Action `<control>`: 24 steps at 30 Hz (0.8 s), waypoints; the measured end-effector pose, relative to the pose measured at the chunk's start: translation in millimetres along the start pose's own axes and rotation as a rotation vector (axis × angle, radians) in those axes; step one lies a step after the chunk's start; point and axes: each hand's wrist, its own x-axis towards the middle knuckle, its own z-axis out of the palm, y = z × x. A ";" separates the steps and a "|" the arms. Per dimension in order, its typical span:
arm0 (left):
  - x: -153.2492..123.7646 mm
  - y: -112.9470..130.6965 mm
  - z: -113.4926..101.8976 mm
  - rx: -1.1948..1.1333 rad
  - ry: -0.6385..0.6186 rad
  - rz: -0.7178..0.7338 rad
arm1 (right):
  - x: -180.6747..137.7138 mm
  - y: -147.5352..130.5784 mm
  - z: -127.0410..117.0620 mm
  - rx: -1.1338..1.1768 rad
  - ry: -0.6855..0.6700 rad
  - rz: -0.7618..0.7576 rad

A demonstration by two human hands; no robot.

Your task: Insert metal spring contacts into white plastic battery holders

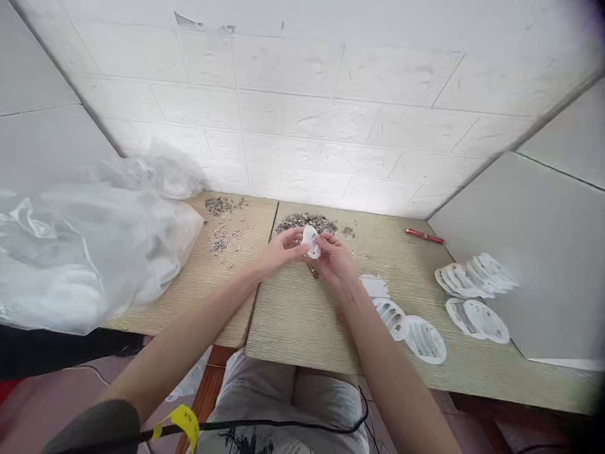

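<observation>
My left hand (pixel 283 249) and my right hand (pixel 334 258) meet over the middle of the wooden table (pixel 302 321), both closed around a small white plastic part (pixel 311 241) held between the fingertips. Just behind the hands lies a heap of small grey metal pieces (pixel 305 222). A small dark piece (pixel 313 271) lies on the table under my right hand. Several white oval plastic parts (pixel 401 318) lie in a row to the right of my right forearm.
A big clear plastic bag (pixel 80 252) fills the left table. Scattered grey metal pieces (pixel 222 236) lie near it. More white oval parts (pixel 475 280) are stacked at the right by a white panel (pixel 543 252). A red pen (pixel 424 236) lies at the back right.
</observation>
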 end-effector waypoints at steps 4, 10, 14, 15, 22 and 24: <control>5.9 -4.8 -9.9 -0.114 0.072 0.038 | -1.5 -0.4 3.1 -0.132 0.010 -0.021; 7.9 -2.9 -9.2 -0.262 0.101 0.028 | -2.1 -17.5 -1.0 -0.214 0.101 -0.254; 6.6 -2.5 -6.7 -0.283 0.102 0.017 | -5.4 -17.5 -0.2 -0.265 -0.011 -0.321; 6.3 -2.8 -6.6 -0.283 0.102 0.016 | -5.7 -16.3 0.2 -0.273 -0.038 -0.327; 6.8 -6.0 -7.9 -0.260 0.078 0.022 | -2.8 -11.7 -2.6 -0.429 -0.047 -0.369; 7.0 -6.5 -8.2 -0.253 0.072 0.024 | -2.5 -10.9 -3.7 -0.477 -0.049 -0.377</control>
